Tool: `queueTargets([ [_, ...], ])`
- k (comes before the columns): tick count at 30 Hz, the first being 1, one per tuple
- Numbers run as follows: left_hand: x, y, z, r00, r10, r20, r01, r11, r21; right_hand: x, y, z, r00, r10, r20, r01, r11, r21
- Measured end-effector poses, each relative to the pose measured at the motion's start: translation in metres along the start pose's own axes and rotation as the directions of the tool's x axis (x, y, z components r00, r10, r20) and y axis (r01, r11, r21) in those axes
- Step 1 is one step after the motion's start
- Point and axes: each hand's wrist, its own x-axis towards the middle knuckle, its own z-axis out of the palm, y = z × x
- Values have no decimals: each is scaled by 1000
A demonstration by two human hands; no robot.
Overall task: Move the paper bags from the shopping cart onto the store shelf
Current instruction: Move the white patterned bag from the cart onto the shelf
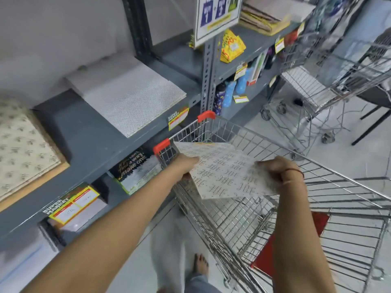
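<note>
Now, your hands: both grip one flat paper bag point(229, 170) above the shopping cart point(264, 208).
Left hand point(186, 164): closed on the bag's left edge, thumb on top, the rest of the fingers hidden under the paper.
Right hand point(277, 169): closed on the bag's right edge, fingertips pressed onto the printed face; a red thread point(295, 170) circles that wrist.
Paper bag: pale, printed with rows of small grey marks, held nearly level and slightly tilted, over the front part of the cart's basket, not touching the wire.
Shopping cart: bare wire with red corner guards point(206, 115), standing just beside the store shelf point(95, 140).
Inside the cart: a red flat item point(266, 256) lies low against the wire, partly hidden behind your right forearm; what it is cannot be told.
Store shelf: grey metal, to your left; on its upper level lie a white dotted stack point(129, 96) and a beige patterned stack point(23, 153), well apart, with bare grey shelf between them.
Shelf edge: yellow price labels point(177, 120) hang from the front lip.
Lower level: dark packs with white lettering point(135, 166).
Further right: a second cart point(317, 98) stands on the floor.
</note>
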Motion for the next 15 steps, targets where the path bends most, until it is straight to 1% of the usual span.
queueTargets([
  [3, -23, -15, -25, 999, 40, -1, -40, 996, -75, -31, 5, -6, 998, -62, -1, 62, 997, 36],
  [5, -38, -18, -37, 997, 53, 53, -45, 988, -148, -44, 9, -14, 993, -110, -51, 112, 993, 35],
  [8, -63, -27, -61, 987, 100, 124, -71, 972, -224, -75, 4, -15, 980, -175, -91, 187, 972, 144],
  [11, -84, -36, -83, 973, 174, 149, -128, 953, -274, -105, -2, -11, 958, -257, -130, 282, 926, 251],
  [15, -112, -49, -110, 956, 248, 157, -191, 932, -309, -138, -9, -6, 941, -319, -112, 338, 890, 307],
])
